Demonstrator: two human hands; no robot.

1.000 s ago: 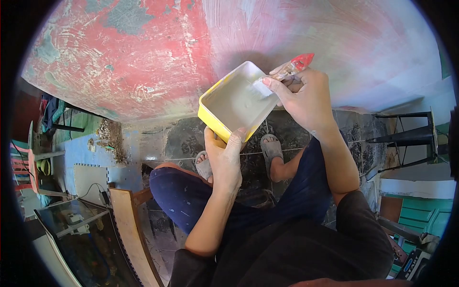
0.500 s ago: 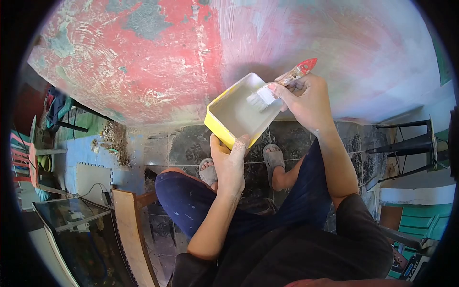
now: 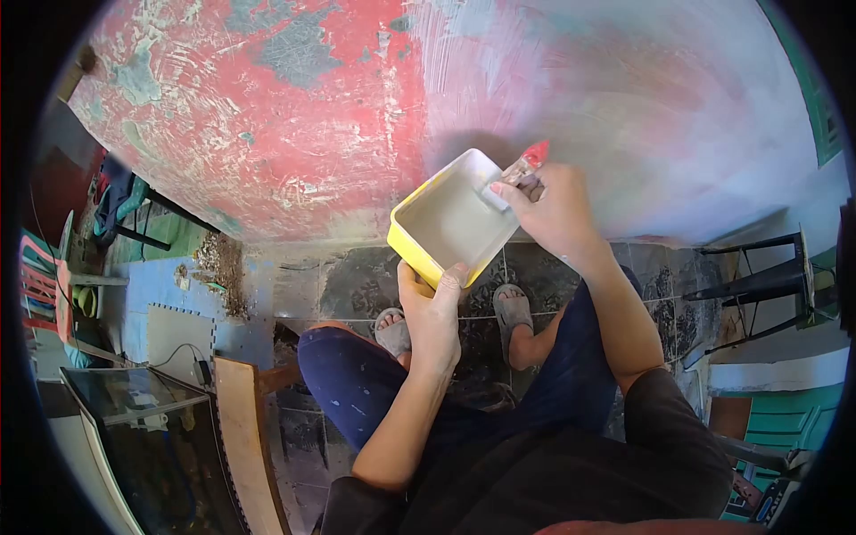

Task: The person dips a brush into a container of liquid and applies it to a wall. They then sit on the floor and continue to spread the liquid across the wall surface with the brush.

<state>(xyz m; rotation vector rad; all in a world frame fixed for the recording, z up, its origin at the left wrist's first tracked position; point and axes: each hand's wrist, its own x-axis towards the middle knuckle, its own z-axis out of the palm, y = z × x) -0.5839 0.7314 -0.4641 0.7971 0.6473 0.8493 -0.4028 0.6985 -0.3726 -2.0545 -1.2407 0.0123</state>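
Observation:
My left hand grips the near edge of a yellow tub, thumb on the rim and fingers underneath. Pale, whitish-grey paint covers the inside of the tub, which is held tilted in front of the wall. My right hand is closed around a paintbrush with a red-tipped, paint-stained handle. The brush's bristles are down in the tub at its right side, partly hidden by the wall of the tub and my fingers.
Ahead stands a wall, worn red at left and whitish streaked at right. A dark stool is on the right. A glass tank and a wooden plank are at lower left. Dark tiles lie below.
My right hand has moved a little left and down, taking the brush further into the tub, with its handle more upright. My left hand keeps its hold on the tub.

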